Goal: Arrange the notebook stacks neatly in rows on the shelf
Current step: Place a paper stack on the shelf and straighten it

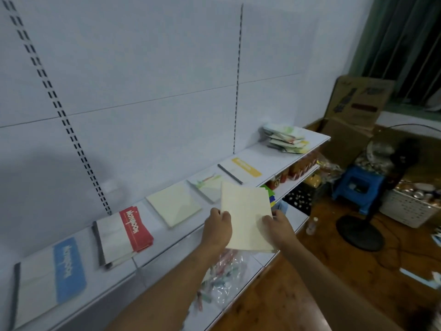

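Note:
I hold a cream notebook in both hands in front of the white shelf. My left hand grips its left edge and my right hand grips its right edge. Along the shelf lie a blue-banded notebook stack, a red-banded stack, a cream stack, a green-patterned stack partly hidden behind the held notebook, and a yellow-banded stack. An untidy pile of notebooks sits at the shelf's far right end.
Lower shelves hold plastic-wrapped goods and red packets. On the wooden floor at right stand a fan with a black base, a blue stool, a white basket and cardboard boxes.

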Tool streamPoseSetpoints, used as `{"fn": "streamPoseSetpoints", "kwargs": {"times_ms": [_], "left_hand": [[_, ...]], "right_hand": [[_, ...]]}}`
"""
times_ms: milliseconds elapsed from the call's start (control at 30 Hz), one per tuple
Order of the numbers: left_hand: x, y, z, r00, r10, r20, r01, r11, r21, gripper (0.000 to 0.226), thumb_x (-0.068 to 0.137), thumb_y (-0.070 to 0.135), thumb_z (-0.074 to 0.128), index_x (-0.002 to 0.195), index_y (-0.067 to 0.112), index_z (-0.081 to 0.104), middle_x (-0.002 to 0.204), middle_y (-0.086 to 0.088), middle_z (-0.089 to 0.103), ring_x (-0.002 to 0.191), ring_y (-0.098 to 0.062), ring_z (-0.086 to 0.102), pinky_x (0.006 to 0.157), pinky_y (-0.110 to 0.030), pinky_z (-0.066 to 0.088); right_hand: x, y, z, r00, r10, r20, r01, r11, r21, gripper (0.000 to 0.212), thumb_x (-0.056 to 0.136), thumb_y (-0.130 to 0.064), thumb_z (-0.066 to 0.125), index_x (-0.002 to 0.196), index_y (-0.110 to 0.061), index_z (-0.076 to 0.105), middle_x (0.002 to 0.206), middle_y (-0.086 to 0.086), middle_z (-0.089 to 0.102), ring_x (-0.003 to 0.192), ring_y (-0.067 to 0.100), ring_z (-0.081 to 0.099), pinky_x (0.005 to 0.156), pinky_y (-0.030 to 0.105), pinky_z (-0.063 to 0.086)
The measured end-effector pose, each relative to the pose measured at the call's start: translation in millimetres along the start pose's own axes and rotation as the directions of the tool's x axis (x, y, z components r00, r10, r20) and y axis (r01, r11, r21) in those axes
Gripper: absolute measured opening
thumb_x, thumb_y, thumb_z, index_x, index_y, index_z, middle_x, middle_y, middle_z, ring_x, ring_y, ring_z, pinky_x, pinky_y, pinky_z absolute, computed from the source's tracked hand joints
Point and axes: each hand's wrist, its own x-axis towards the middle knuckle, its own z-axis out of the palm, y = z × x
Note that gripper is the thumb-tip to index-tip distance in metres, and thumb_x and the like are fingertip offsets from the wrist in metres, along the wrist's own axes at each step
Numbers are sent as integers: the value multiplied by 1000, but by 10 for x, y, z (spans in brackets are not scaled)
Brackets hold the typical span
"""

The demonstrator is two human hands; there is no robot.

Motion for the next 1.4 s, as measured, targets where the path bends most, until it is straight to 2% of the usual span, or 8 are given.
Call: {"fn": "streamPoseSetpoints", "kwargs": {"times_ms": [167,267,467,600,767,967,1233,1400], "left_hand": [[698,-35,-175,997,-73,-35,74,997,30,16,93,25,40,93,9,44,101,-16,60,84,-31,55,69,-35,40],[1099,-133,-350,992,-109,-68,114,991,70,25,95,24,38,105,4,49,109,-19,61,98,-35,59,81,-39,47],[1634,-472,-750,969,-187,-159,216,957,195,35,99,29,39,117,1,50,118,-18,59,107,-32,58,90,-38,48],[1769,-733,-940,932,-274,-236,327,918,223,36,98,30,45,118,0,52,121,-18,58,109,-30,57,87,-34,45],[1861,-937,-971,858,-355,-372,453,864,220,33,98,31,48,112,2,56,116,-14,62,104,-26,60,76,-27,41],[1926,-973,-803,767,-389,-511,562,792,241,33,101,30,43,118,4,52,122,-12,57,110,-21,56,87,-26,41],[1836,-940,-733,673,-373,-638,608,771,190,52,98,48,39,133,9,43,127,-6,54,115,-17,53,94,-25,40],[1483,-857,-964,635,-327,-699,555,823,120,30,95,35,50,114,13,57,110,-5,61,97,-16,59,91,-27,49]], "right_hand": [[682,-271,388,998,-43,37,45,997,-62,20,90,-21,43,108,-16,49,90,0,56,80,15,55,61,28,44],[1049,-472,660,985,-104,140,121,986,-117,22,90,-23,46,110,-18,52,93,-1,61,79,14,59,60,25,46],[1634,-757,1316,903,-252,348,369,868,-331,37,95,-26,50,130,-14,50,114,8,64,91,21,59,72,27,41],[1871,-821,1799,851,-215,478,424,819,-386,44,95,-30,49,136,-15,45,123,10,61,107,28,58,85,31,43],[2108,-829,2233,775,-178,607,480,790,-381,41,94,-25,50,133,-13,49,125,11,60,110,28,57,88,31,43],[2322,-787,2509,700,-191,688,595,689,-414,36,96,-24,47,125,-5,54,122,14,60,110,26,57,88,28,43],[2318,-861,2571,705,-241,667,674,519,-525,34,91,-23,50,122,-8,48,137,14,37,120,30,48,90,38,45],[1820,-1253,2950,499,-371,783,790,565,-236,37,90,-21,53,125,-9,49,120,13,57,113,28,53,93,35,44]]}}
